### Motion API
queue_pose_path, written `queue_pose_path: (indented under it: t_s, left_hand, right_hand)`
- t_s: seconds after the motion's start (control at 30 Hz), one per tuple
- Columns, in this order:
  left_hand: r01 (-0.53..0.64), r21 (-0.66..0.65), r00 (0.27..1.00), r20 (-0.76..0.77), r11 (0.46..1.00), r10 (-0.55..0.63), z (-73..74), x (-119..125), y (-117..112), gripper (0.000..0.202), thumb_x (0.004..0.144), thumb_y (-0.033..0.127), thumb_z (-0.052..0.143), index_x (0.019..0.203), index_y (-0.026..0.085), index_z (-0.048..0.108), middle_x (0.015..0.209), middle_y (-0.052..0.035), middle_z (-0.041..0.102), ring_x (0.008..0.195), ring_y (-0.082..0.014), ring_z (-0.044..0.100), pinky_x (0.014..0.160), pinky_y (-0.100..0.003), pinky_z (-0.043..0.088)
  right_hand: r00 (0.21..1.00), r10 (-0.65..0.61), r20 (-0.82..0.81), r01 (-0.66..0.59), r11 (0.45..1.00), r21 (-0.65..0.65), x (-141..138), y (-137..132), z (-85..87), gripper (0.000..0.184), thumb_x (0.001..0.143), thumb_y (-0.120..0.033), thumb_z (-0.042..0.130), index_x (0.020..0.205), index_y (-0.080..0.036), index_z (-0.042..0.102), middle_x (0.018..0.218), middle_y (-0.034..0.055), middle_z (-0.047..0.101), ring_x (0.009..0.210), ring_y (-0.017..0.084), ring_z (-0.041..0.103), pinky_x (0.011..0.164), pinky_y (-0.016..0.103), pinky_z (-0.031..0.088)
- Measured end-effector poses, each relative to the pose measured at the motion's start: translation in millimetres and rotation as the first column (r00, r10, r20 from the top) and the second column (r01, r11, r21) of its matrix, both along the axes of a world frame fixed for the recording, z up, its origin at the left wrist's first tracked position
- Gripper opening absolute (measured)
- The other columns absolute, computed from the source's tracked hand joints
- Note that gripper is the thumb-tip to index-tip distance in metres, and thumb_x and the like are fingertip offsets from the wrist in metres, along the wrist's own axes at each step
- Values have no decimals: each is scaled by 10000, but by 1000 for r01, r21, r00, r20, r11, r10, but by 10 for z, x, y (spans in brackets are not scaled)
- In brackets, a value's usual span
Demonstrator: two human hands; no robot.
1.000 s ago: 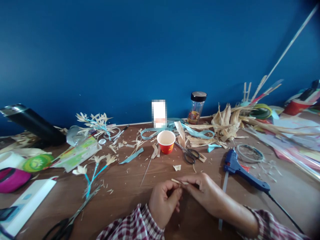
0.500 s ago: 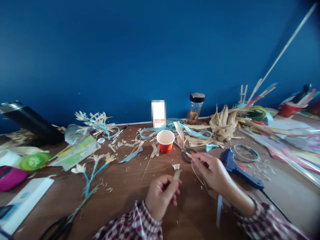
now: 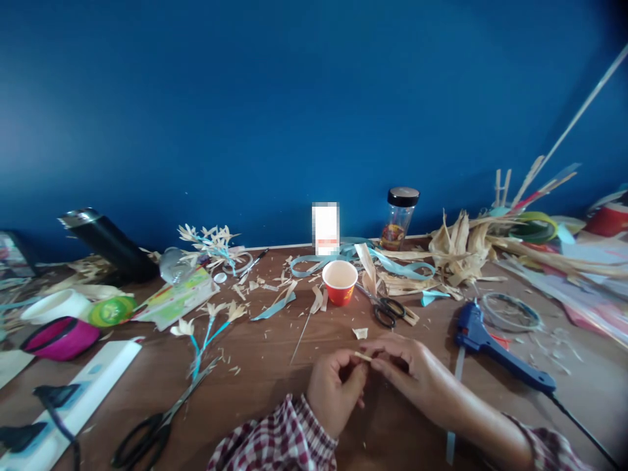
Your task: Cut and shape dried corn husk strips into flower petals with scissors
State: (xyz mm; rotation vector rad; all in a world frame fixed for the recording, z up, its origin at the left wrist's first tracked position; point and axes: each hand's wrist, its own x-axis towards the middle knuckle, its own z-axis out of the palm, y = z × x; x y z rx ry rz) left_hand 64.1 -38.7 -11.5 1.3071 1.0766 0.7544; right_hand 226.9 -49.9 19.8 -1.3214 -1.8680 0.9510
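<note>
- While my left hand (image 3: 338, 391) closes thumb and finger on a small pale strip (image 3: 364, 356), my right hand (image 3: 417, 371) pinches its other end; the strip is just above the tabletop, between my hands, nearer me than the paper cup.
- As I judge it, this piece is unfinished: it looks short and narrow, and I see nothing fixed to it.
- Three pale blossoms on blue stems (image 3: 197, 360) look made up, lying near the big scissors (image 3: 157, 418); a fuller pale spray (image 3: 210, 241) sits farther back.
- Plenty of loose husk (image 3: 458, 252) remains at the right, apparently uncut.
- The red paper cup (image 3: 339, 296) stands upright; I see its pale inner wall, not its bottom.
- The dark-lidded jar (image 3: 401, 219) has something colourful low down, contents or label, I can't tell.
- The clear plastic vessel (image 3: 176, 267) at left shows no contents I can make out.
</note>
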Motion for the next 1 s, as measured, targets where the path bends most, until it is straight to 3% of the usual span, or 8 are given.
queue_pose_path:
  t_s: [0.17, 0.47, 0.57, 0.63, 0.73, 0.87, 1.0]
  left_hand:
    - [29, 9, 999, -34, 1000, -28, -15, -14, -7, 206, 794, 300, 524, 716, 126, 602, 571, 8, 529, 432, -81, 469, 399, -184, 403]
    - [75, 37, 997, -13, 997, -74, 43, -65, -26, 261, 803, 347, 547, 676, 126, 603, 552, 2, 534, 418, -71, 460, 386, -170, 375]
    - [134, 88, 990, 25, 987, -137, 100, -82, -54, 271, 789, 363, 579, 702, 117, 650, 596, -24, 573, 424, -73, 489, 395, -176, 397]
    - [213, 105, 972, 79, 971, -222, 108, -84, -79, 286, 757, 382, 616, 673, 112, 656, 623, -40, 591, 419, -79, 512, 401, -190, 419]
    - [269, -48, 961, 81, 962, -264, 63, -72, -87, 288, 740, 395, 623, 672, 116, 639, 575, -24, 578, 391, -76, 498, 389, -193, 423]
    - [225, -105, 974, -11, 969, -227, 18, -62, -47, 238, 746, 360, 592, 668, 136, 594, 516, 21, 525, 344, -56, 424, 346, -172, 351]
    - [245, -50, 958, -144, 968, -250, 75, -76, -31, 208, 744, 319, 559, 613, 157, 548, 466, 50, 436, 352, -72, 394, 355, -191, 326]
  right_hand:
    - [995, 99, -20, -100, 995, -8, -46, 0, 16, 266, 911, -239, 460, 728, -177, 643, 742, 24, 655, 718, 152, 600, 665, 237, 441]
    - [999, 30, 40, -30, 999, 12, -2, 8, 52, 312, 922, -246, 428, 716, -176, 652, 724, 12, 669, 697, 142, 606, 638, 213, 433]
    - [982, -127, 139, 112, 987, 113, 153, 80, -32, 234, 900, -254, 462, 863, -216, 691, 858, 20, 698, 786, 168, 630, 684, 234, 452]
    - [925, -319, 207, 274, 936, 219, 271, 137, -74, 215, 877, -233, 482, 941, -235, 688, 930, 31, 701, 825, 193, 637, 707, 262, 456]
    - [875, -443, 194, 374, 875, 308, 341, 153, -37, 227, 889, -271, 468, 967, -210, 672, 931, 56, 695, 826, 203, 630, 731, 284, 452]
    - [962, -230, 150, 201, 961, 189, 190, 10, 132, 256, 886, -338, 476, 945, -167, 658, 745, 29, 678, 637, 146, 591, 572, 222, 428]
    - [982, -113, 154, 103, 992, 71, 81, -100, 189, 216, 779, -342, 617, 888, -160, 660, 667, 1, 654, 533, 113, 535, 491, 199, 379]
